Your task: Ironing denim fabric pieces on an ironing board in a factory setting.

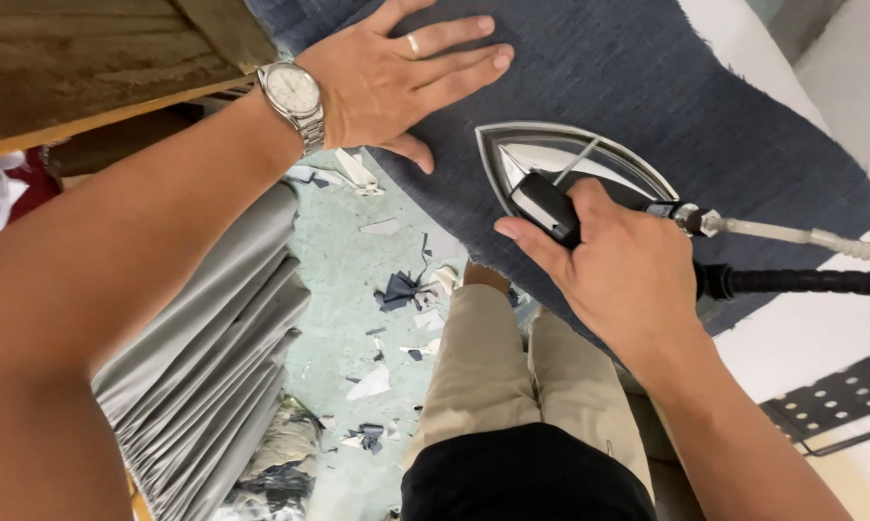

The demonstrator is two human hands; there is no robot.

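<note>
Hands, two: right hand (620,259) holds one iron (575,169), left hand (396,77) flattens fabric (666,87).

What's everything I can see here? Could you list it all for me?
Cloth: one, dark blue, spread on the white board.
Iron: one, silver, black handle, on the cloth.
Hoses: two, one pale, one black, at the iron's rear.
Scraps: many, white and dark, on the floor.
Grey fabric: one pile, left.
Perforated plate: one, dark, right.
Watch: one, silver, left wrist.
Left hand: flat on the cloth.
Right hand: gripping the iron.
</note>
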